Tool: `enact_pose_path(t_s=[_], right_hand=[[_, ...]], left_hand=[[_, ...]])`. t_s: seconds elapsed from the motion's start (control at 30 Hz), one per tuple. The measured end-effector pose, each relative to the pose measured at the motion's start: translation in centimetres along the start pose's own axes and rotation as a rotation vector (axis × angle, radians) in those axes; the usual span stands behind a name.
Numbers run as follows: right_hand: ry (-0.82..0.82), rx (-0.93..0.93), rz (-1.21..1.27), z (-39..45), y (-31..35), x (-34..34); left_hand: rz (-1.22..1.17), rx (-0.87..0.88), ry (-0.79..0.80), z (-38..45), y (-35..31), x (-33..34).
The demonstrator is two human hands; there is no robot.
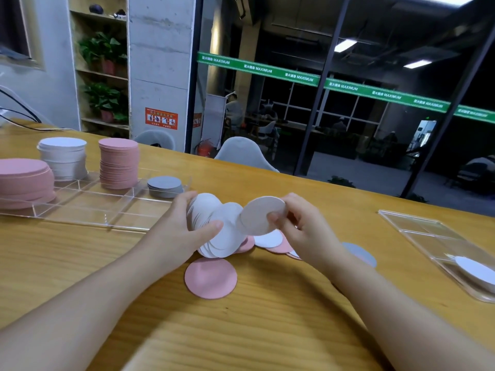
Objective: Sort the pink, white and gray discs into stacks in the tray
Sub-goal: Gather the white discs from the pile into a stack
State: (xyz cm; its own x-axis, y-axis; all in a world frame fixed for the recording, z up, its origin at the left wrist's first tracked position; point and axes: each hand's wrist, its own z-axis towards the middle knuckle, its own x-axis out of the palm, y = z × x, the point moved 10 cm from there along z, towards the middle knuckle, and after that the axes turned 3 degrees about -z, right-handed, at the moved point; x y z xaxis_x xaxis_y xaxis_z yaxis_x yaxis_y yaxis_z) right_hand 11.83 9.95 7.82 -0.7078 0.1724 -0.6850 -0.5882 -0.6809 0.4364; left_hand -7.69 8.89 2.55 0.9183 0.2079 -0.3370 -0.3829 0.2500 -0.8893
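**White discs fanned in the hands beside the clear tray**

Wood-grain table [267,330] is seen running bare toward the viewer from the clear tray [88,207], with open surface between that tray and the second clear tray [428,236] far to its right. A fanned bundle of white discs [214,226] is gripped on edge by the left hand [179,231], thumb curled across the front, faces turned rightward, just right of the tray's near corner. A single white disc [261,219] is pinched by the right hand [302,228], tilted with its face toward the viewer, touching the bundle. Loose discs [270,243] lie flat beneath both hands; a pink disc [211,278] lies nearer the viewer. Inside the tray, a gray stack [164,186], a tall pink stack [119,163], a white stack [63,159] and a leaning pink stack [24,180] are held upright.
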Motion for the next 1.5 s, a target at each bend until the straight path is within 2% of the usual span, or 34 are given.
enact_pose_path(t_s=[0.07,0.2,0.33,0.5,0.7,0.93,1.07,1.2,1.43,1.5], right_hand=[[0.013,0.057,-0.048,-0.2,-0.1,1.0],[0.044,0.175,0.007,-0.7,0.0,2.5],[0.064,0.147,-0.028,-0.9,1.2,3.3],[0.072,0.008,-0.173,-0.2,0.6,1.8],[0.33,0.2,-0.355,-0.9,-5.4,2.1],[0.344,0.304,-0.398,-1.2,-5.7,2.5],[0.399,0.232,-0.538,-0.5,-4.8,3.3],[0.413,0.08,-0.854,0.2,-3.7,4.3],[0.395,0.199,-0.549,0.2,-5.1,5.0],[0.405,0.22,-0.527,0.2,-5.2,5.2]], left_hand=[[0.017,0.013,0.012,-0.1,-0.3,0.1],[0.05,0.032,0.035,-0.2,-0.7,0.2],[0.059,0.044,0.035,-0.2,-0.9,0.2],[0.082,0.045,0.036,-0.3,-0.9,0.2],[0.079,0.036,0.043,-0.4,-1.1,0.3],[0.062,0.033,0.046,-0.4,-0.9,0.3],[0.053,0.035,0.042,-0.3,-0.8,0.3],[0.042,0.036,0.042,-0.3,-0.9,0.3],[0.054,0.035,0.036,-0.4,-1.0,0.3],[0.063,0.035,0.033,-0.4,-0.9,0.2]])
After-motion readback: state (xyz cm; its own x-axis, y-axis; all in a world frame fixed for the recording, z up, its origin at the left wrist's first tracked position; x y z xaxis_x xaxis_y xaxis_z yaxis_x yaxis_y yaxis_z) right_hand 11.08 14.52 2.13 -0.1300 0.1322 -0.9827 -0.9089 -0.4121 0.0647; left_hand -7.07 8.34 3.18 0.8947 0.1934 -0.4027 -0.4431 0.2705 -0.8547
